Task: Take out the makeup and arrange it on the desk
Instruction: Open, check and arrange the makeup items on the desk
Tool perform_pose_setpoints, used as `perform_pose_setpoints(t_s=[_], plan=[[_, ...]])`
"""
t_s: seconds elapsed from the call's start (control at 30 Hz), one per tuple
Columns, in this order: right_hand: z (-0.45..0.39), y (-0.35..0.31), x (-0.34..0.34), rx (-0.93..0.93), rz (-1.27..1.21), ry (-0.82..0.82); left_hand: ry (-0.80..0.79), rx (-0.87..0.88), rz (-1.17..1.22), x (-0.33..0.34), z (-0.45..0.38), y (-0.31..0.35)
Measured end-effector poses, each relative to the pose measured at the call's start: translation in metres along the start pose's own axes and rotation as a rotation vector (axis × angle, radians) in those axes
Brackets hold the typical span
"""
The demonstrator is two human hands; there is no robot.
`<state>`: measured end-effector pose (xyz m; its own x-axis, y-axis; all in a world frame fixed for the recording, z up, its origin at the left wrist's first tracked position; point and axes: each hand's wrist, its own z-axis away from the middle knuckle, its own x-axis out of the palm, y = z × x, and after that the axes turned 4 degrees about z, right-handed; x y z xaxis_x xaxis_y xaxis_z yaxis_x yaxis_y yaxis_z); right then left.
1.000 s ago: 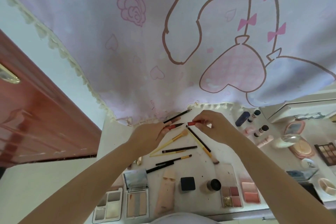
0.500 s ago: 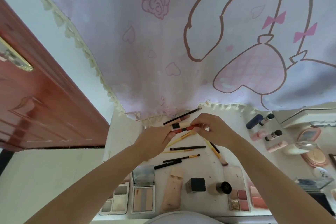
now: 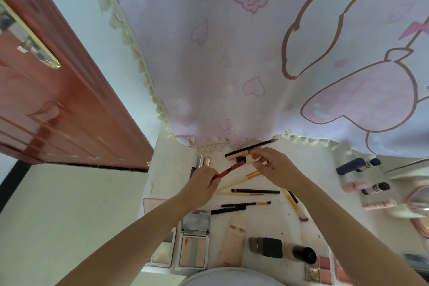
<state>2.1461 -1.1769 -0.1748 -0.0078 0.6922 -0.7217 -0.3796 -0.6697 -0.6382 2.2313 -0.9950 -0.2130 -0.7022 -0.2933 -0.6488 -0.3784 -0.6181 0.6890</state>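
Note:
My left hand (image 3: 203, 184) pinches the lower end of a red pencil (image 3: 232, 168), lifted slantwise above the white desk (image 3: 167, 169). Just right of it hovers my right hand (image 3: 277, 169), fingers loosely spread, its index fingertip touching the end of a pink pencil (image 3: 236, 154) that lies by a long black brush (image 3: 251, 147) at the desk's back. Several yellow and black brushes (image 3: 255, 191) lie under and between my hands. Palettes (image 3: 194, 248), a peach tube (image 3: 231, 242), a black compact (image 3: 269, 247) and a foundation bottle (image 3: 303, 254) line the front edge.
A pink printed curtain (image 3: 232, 76) hangs down to the desk's back edge. A red-brown door (image 3: 58, 109) stands open at the left. Small bottles (image 3: 358, 165) and pink tubes (image 3: 378, 204) sit at the right. Gold-capped tubes (image 3: 204, 160) lie left of the pencils.
Both hands held the red pencil together before. Now my left hand has drawn it down-left alone, and my right hand has let go and moved toward the pink pencil. The view shifted left.

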Motion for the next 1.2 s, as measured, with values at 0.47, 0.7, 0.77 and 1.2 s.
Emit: perform_pose_setpoints(t_s=[0.47,0.7,0.77,1.2], plan=[[0.013,0.071,0.044,0.204,0.437,-0.218,0.084,-0.338,-0.033,0.014,-0.024,-0.022],[0.016,0.08,0.052,0.198,0.58,-0.142,0.065,-0.378,-0.177,0.024,-0.028,-0.019],[0.017,0.082,0.05,0.186,0.57,-0.125,0.061,-0.386,-0.224,0.025,-0.03,-0.019],[0.036,0.072,0.015,0.073,0.321,0.098,0.039,-0.303,-0.33,0.019,-0.03,-0.007]])
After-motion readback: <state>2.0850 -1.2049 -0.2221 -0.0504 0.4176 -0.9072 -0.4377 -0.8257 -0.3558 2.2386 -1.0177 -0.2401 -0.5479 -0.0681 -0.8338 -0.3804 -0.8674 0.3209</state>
